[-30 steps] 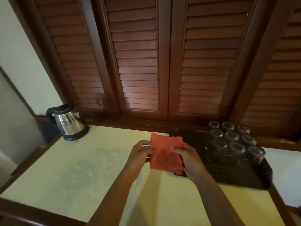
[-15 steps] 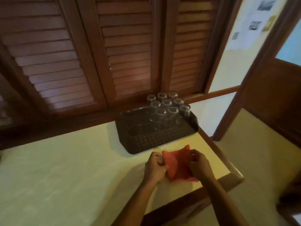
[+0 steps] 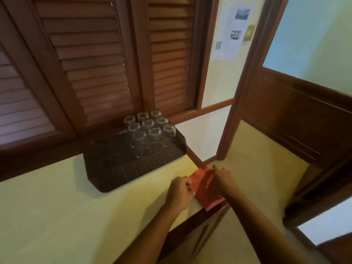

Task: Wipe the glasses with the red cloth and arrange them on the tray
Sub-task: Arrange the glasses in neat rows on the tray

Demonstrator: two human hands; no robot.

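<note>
Desk edge: the pale desk (image 3: pixel 57 216) ends in a dark wooden lip at the near right corner, and both hands work right at that corner.
Red cloth: the red cloth (image 3: pixel 204 189) lies on the corner, its lower tip hanging just over the lip.
Left grip: the left hand (image 3: pixel 179 193) has its fingers curled, pinching the cloth's left edge.
Right grip: the right hand (image 3: pixel 222 180) lies on top of the cloth's right side, fingers bent down over it; whether it pinches or only presses, I cannot tell.
Cloth against grip: it sits between the two hands, touching both, most of its middle showing.
Tray: the dark tray (image 3: pixel 118 168) sits beyond the hands, close to the desk's right edge, its near-left part bare.
Glasses: nine glasses (image 3: pixel 148 134), upside down, in three rows at the tray's far right corner, well apart from the hands.
Open room: bare desk to the left of the hands and before the tray; to the right, floor beyond the lip.
Behind: louvred wooden shutters (image 3: pixel 91 60) rise just behind the tray.
Change: half a second ago the hands were further in from the corner; they and the cloth have slid right to the edge, and the cloth lies flatter.
</note>
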